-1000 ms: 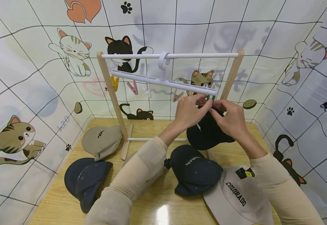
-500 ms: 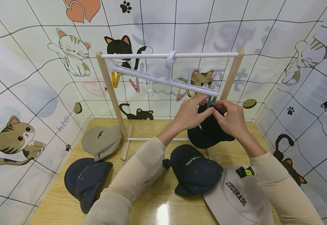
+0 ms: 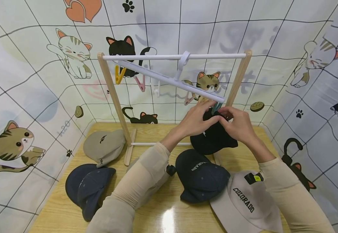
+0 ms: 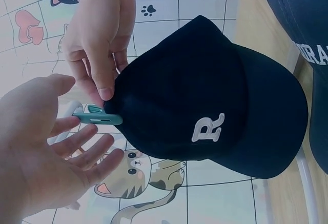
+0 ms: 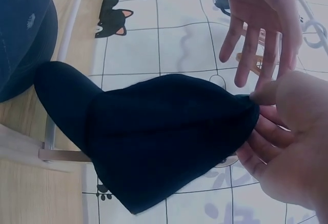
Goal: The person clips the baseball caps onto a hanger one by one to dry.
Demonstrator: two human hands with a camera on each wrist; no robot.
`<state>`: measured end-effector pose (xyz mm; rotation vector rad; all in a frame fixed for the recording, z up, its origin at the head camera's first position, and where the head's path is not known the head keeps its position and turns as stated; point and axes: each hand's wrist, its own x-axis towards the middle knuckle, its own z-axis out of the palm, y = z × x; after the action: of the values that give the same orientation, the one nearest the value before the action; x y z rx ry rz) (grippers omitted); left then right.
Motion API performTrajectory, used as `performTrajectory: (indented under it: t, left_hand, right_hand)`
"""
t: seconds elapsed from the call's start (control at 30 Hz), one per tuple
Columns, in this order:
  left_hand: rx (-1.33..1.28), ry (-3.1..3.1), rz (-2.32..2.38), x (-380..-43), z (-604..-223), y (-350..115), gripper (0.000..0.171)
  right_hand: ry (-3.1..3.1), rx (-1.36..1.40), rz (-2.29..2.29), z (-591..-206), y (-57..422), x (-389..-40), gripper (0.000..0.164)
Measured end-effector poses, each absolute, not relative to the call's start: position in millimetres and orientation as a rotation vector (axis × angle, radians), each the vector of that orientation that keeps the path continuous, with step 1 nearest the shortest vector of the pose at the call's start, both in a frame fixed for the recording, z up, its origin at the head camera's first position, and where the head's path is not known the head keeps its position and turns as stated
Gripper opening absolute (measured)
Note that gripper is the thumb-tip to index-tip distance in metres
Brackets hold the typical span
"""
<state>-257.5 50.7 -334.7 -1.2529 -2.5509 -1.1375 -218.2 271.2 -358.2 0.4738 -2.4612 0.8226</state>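
Observation:
A black baseball cap [image 3: 214,139] with a white letter R on its front hangs under the right end of a white clip hanger [image 3: 160,76]. The hanger's green clip [image 4: 102,117] bites the top of the crown. My right hand [image 3: 238,125] pinches the cap's crown beside that clip, thumb on one side and fingers on the other. My left hand [image 4: 41,131] is close to the clip with its fingers spread and loosely bent, gripping nothing. The hanger slants down to the right, its hook [image 3: 184,60] over the rack's white bar [image 3: 215,56].
Yellow [image 3: 119,74] and pink [image 3: 140,83] clips, among others, dangle from the hanger. On the wooden table [image 3: 154,223] lie a beige cap [image 3: 105,145], a navy cap [image 3: 89,187], a dark Colorado cap [image 3: 202,178] and a light Colorado cap [image 3: 247,204]. A partly hidden cap lies under my left forearm.
The hanger's hook has slid right along the bar, and the hanger tilts more steeply, right end lower. My left fingers have come away from the green clip. My right hand still pinches the cap.

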Motion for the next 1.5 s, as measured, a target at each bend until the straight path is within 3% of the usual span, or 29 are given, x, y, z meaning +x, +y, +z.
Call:
performTrajectory:
  t: [0.57, 1.03, 1.5]
  left_hand:
    - [-1.266, -2.579, -1.133, -257.4, -344.5, 43.3, 0.066]
    - [-1.177, -2.437, -1.110, -252.2, -347.5, 28.6, 0.051]
    - [-1.020, -2.326, -1.089, -249.2, -350.1, 22.9, 0.045]
  right_hand:
    - [-2.620, 0.546, 0.843, -362.3, 284.8, -201.5, 0.042]
    - [-2.721, 0.501, 0.860, -366.1, 301.3, -178.0, 0.064]
    - [-2.759, 0.447, 0.855, -372.6, 308.2, -158.9, 0.066]
